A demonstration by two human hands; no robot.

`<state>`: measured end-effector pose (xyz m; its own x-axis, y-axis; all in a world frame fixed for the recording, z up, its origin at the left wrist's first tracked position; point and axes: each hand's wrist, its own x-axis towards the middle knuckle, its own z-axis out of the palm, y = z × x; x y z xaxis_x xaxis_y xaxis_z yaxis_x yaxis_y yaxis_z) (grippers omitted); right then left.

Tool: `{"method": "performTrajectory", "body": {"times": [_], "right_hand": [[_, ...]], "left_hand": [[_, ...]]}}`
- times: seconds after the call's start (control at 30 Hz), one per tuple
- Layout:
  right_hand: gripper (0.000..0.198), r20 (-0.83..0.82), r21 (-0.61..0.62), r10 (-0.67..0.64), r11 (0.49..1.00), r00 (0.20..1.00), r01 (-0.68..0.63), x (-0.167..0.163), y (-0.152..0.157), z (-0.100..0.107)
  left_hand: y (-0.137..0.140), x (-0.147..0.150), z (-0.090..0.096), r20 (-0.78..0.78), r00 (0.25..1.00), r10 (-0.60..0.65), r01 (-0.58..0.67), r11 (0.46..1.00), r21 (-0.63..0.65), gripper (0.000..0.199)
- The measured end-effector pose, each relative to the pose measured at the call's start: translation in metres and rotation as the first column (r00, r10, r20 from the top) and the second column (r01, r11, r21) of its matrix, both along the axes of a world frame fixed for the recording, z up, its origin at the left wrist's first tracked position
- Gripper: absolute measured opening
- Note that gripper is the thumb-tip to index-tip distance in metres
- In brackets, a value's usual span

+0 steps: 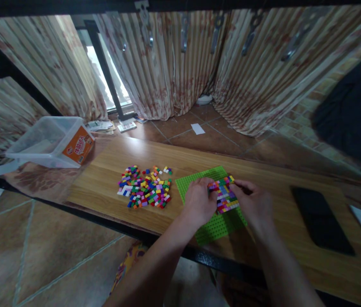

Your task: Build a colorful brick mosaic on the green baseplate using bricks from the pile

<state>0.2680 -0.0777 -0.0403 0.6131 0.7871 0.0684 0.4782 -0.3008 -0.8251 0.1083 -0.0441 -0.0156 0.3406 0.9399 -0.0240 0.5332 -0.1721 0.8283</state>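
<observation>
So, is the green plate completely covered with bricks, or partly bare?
Partly bare. The green plate shows uncovered studs at its far and near sides; the brick block lies between the left hand and right hand.

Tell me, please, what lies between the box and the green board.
Loose bricks lie there on the table, with a strip of bare wood between them and the board. The head view shows this.

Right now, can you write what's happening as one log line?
left hand: at brick block | right hand: at block's right edge | green baseplate: beneath block | loose bricks: on tabletop
</observation>
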Motion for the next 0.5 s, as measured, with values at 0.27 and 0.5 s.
{"method": "performTrajectory", "body": {"times": [0.27, 0.5], "right_hand": [[0.040, -0.193, 0.008, -0.026, 1.000, 0.981, 0.028, 0.000, 0.004, -0.004], [0.044, -0.157, -0.078, -0.010, 0.997, 0.987, -0.003, 0.007, -0.002, -0.005]], "left_hand": [[-0.002, -0.001, -0.004, -0.034, 0.999, -0.014, 0.015, 0.999, 0.047, 0.032], [0.011, -0.016, -0.003, -0.105, 0.994, 0.027, -0.016, 0.994, 0.104, 0.033]]}}
